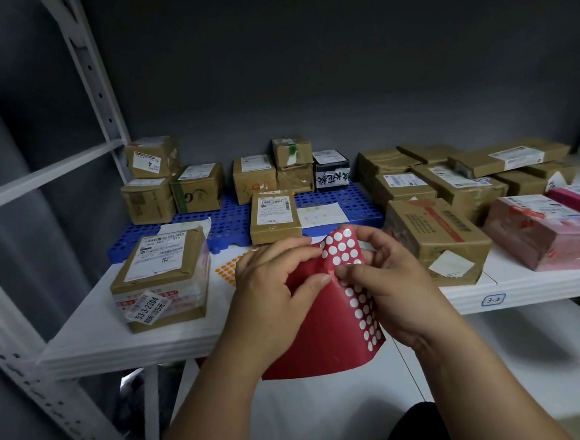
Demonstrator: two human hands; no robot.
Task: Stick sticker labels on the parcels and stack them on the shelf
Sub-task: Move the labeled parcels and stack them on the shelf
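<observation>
A red sticker sheet [327,334] with rows of white round spots hangs in front of the white shelf [125,338]. My left hand [272,279] grips its upper left part, thumb pressed on the sheet. My right hand [385,275] pinches the folded top edge, bending it over. Cardboard parcels lie on the shelf: one with a white label [164,276] at the left, a small flat one [274,215] behind my hands, a larger one [437,240] at the right.
An orange sticker sheet [227,270] lies on the shelf behind my left hand. A blue perforated mat [227,220] carries several stacked boxes at the back. Pink parcels [536,230] sit at the far right. A grey upright post [93,79] stands at the left.
</observation>
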